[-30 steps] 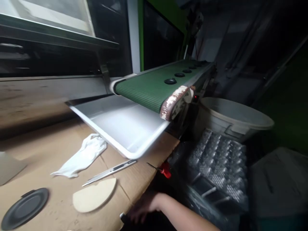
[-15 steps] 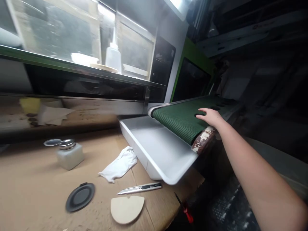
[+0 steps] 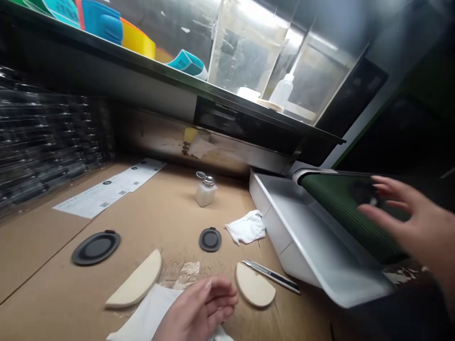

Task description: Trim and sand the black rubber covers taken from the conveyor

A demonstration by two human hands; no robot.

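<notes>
My right hand (image 3: 408, 213) is at the right, over the green conveyor belt (image 3: 330, 194), its thumb and fingers closed around a small dark part (image 3: 364, 192) blurred by motion. At the bottom centre, my left hand (image 3: 202, 308) is empty, its fingers loosely bent and apart. It is over a white cloth (image 3: 149, 308), between two cream half-round pads, the left pad (image 3: 137, 282) and the right pad (image 3: 256, 286). A utility knife (image 3: 273, 275) touches the right pad. Two dark grey round parts lie on the cardboard, a near one (image 3: 210, 239) and a left one (image 3: 95, 247).
A white tray (image 3: 284, 232) stands under the belt's end, with a crumpled white cloth (image 3: 247, 227) beside it. A pump bottle (image 3: 205, 193) with an open lid stands behind. Printed sheets (image 3: 113, 187) and stacked clear trays (image 3: 46, 137) are on the left. Tape rolls (image 3: 137, 40) and a squeeze bottle (image 3: 282, 90) stand on the shelf.
The view has swung left. My right hand has drawn back from the belt with a dark part in its fingers. My left hand has come into view at the bottom.
</notes>
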